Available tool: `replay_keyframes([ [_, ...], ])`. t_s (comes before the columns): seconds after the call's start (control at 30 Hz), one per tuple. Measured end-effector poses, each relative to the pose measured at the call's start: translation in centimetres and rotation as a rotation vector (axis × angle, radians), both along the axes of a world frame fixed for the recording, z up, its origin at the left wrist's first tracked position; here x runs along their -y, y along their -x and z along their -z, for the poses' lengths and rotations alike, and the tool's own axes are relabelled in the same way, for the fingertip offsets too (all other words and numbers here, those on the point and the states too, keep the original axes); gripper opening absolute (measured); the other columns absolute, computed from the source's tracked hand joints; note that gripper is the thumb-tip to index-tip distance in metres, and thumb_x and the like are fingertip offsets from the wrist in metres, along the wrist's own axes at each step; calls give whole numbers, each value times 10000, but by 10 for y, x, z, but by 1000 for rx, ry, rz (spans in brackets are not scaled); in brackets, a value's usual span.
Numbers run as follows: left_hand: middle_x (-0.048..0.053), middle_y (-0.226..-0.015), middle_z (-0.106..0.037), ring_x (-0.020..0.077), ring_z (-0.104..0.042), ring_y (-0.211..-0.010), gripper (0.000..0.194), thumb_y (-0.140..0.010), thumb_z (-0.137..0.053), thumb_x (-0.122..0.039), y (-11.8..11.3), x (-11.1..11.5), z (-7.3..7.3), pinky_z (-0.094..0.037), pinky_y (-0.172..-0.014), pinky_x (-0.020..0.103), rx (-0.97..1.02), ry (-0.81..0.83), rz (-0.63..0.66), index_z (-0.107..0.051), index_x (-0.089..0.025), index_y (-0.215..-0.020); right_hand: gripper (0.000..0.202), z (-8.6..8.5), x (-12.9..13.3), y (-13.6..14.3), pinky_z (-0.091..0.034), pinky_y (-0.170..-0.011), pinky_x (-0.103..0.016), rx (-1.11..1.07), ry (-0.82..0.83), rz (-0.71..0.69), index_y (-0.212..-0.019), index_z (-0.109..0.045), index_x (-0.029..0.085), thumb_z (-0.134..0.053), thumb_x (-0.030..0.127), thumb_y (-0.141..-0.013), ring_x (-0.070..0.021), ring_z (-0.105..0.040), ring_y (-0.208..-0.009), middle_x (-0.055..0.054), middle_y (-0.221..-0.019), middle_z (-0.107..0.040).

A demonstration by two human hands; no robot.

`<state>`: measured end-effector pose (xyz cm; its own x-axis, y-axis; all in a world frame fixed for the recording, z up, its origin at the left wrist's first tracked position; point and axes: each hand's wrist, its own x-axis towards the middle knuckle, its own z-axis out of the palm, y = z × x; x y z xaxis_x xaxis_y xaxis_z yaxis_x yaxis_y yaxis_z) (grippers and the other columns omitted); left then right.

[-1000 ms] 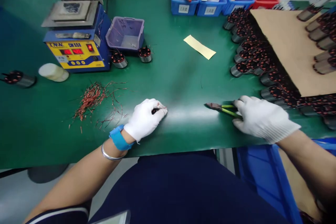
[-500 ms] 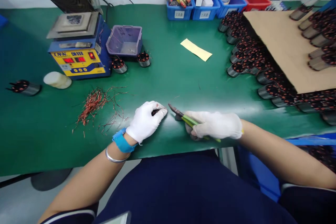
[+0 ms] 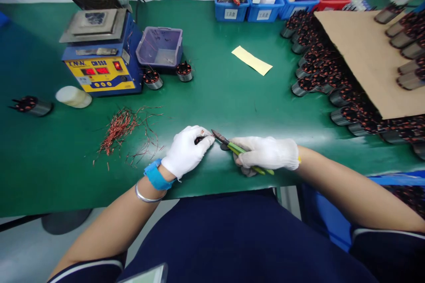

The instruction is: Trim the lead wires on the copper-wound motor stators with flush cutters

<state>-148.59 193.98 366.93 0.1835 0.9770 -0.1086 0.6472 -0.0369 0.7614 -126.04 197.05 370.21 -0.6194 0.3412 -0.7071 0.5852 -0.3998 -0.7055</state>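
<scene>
A second ago the green-handled cutters [image 3: 244, 153] were out to the right, with the right hand [image 3: 262, 154] reaching over their handles; now they are across the table, tips right at the fingertips of the left hand [image 3: 187, 152]. Half a second ago a thin gap showed there, and now it looks all but gone. The right hand is clamped round the handles. The left hand keeps its place, fingers curled and closed on a small dark part [image 3: 198, 140] (mostly hidden by the white glove), low over the table near its front edge. Whether the cutter tips touch the part or a wire, I cannot tell.

The front edge of the green table [image 3: 212, 97] runs just below both hands, close against the person's body, so room on that side is tight. Beyond the hands the top lies open as far as the yellow paper strip [image 3: 252, 60]. To the left, the heap of copper wire clippings [image 3: 118, 131] stops a little short of the left hand, its loose strands reaching nearest. On the right, a bare stretch separates the right hand from the packed rows of wound cores [image 3: 308, 85] beside the cardboard sheet [image 3: 358, 53].
</scene>
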Motion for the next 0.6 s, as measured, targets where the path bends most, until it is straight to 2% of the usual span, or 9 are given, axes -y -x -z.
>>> replay_keyframes([
  [0.27,17,-831,-659,201,-573,-834,220,-865,-529,-369,0,0,-1,-402,-741,337,-24,4,-3,-655,-198,-805,354,-4,-1,0,-476,-501,-220,67,-69,-86,-1067,-513,235,-617,271,-731,-140,-611,-571,27,-671,-619],
  [0.43,20,-836,-673,212,-592,-863,206,-852,-546,-368,-1,0,-2,-428,-769,348,-29,7,-6,-665,-205,-808,337,-13,-5,6,-433,-481,-228,197,-146,-185,-1126,-510,249,-535,331,-800,-146,-587,-522,25,-635,-602],
  [0.5,23,-862,-680,204,-604,-870,203,-832,-591,-388,-1,2,-3,-450,-799,345,30,-11,-83,-665,-199,-835,355,-16,-5,6,-428,-510,-252,285,-308,-286,-1162,-519,273,-496,375,-822,-170,-607,-575,2,-706,-635],
  [0.6,44,-952,-677,184,-615,-899,313,-855,-572,-473,5,2,-3,-483,-835,325,201,-118,-304,-643,-178,-933,434,-16,0,5,-436,-607,-312,431,-737,-426,-1200,-530,265,-503,448,-807,-244,-638,-766,-69,-928,-665],
])
